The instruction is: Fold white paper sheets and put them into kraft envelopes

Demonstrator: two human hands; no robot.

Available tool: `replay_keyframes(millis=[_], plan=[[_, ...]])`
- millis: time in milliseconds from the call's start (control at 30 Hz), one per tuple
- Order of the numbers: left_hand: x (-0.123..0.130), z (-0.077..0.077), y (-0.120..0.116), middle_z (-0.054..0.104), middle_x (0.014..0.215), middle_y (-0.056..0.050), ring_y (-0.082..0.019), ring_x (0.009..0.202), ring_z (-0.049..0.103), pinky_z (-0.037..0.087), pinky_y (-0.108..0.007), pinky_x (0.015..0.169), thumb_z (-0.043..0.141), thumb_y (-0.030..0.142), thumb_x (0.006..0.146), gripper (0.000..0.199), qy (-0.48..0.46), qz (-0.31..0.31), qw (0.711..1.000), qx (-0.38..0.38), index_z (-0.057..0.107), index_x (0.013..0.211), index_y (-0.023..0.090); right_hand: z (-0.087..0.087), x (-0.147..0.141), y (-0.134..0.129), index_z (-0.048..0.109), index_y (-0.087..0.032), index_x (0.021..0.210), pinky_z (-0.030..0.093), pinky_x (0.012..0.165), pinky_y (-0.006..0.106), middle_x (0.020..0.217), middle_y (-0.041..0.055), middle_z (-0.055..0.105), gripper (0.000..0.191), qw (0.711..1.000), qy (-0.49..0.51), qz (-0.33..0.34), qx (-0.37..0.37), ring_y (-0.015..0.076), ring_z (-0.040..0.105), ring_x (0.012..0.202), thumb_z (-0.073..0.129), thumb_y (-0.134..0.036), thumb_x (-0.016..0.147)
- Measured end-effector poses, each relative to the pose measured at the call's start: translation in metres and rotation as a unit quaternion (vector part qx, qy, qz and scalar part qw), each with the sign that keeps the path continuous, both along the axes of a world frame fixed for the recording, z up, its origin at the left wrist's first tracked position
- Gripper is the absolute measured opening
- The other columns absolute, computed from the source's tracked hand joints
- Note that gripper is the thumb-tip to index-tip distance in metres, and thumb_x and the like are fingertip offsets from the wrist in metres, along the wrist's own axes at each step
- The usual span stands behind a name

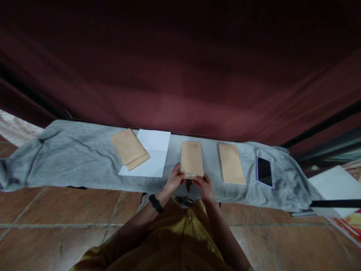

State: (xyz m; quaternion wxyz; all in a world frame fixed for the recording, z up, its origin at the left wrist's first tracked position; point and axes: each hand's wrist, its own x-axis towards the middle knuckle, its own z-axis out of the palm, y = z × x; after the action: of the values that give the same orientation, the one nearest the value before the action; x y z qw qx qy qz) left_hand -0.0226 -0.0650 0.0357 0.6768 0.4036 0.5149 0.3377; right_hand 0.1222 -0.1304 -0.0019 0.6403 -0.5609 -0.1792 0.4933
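Head view. Both bare hands work at the near edge of a brown envelope point(192, 160), in the middle of a long surface spread with grey cloth point(84, 150). The left hand point(175, 180), dark band point(156, 203) on its wrist, grips the near left corner between thumb and fingers. The right hand point(205, 186) grips the near right corner likewise. Fingers of both hands are closed on the paper rather than spread. The envelope lies lengthwise away from the person, a small reddish mark near its far right corner. Whether anything is inside cannot be told.

Step in hand, as judged: the near end is being held and handled with the fingertips. From this hold, a move at that edge calls for an even pinch at both corners, the paper kept flat and square; uneven pull could skew or crease it.

To the left, overlapping brown envelopes point(129, 148) lie slantwise, partly on white paper point(153, 165) that shows a faint line across it. Right of the hands, another brown envelope point(232, 163), perhaps more than one stacked, lies slightly tilted. Beyond it, a phone point(264, 172) with a dark screen. Dark red fabric point(169, 109) rises behind the surface.
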Motion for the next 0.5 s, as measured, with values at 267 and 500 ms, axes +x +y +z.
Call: replay_keyframes(millis=[267,500], plan=[[-0.018,-0.011,0.011,0.059,0.063,0.007,-0.01,0.045,0.049,0.042,-0.021,0.047,0.061,0.017,0.08,0.075,0.146,-0.05,0.985,0.075,0.039,0.151,0.013,0.008,0.016,-0.005,0.065,-0.023,0.125,0.051,0.106,0.048,0.129,0.01,0.065,0.04,0.89,-0.443,0.057,0.09,0.0253,0.059,0.123,0.053,-0.025,0.087],[-0.027,0.001,0.006,0.071,0.107,-0.012,-0.029,0.104,0.067,0.05,-0.043,0.097,0.055,0.018,0.09,0.043,0.394,-0.082,0.876,0.266,0.062,0.132,0.019,0.003,0.019,0.002,0.064,-0.024,0.137,0.036,0.122,0.051,0.149,0.0082,0.058,0.043,0.781,-0.58,0.214,0.094,0.0254,0.05,0.141,0.042,-0.025,0.1]])
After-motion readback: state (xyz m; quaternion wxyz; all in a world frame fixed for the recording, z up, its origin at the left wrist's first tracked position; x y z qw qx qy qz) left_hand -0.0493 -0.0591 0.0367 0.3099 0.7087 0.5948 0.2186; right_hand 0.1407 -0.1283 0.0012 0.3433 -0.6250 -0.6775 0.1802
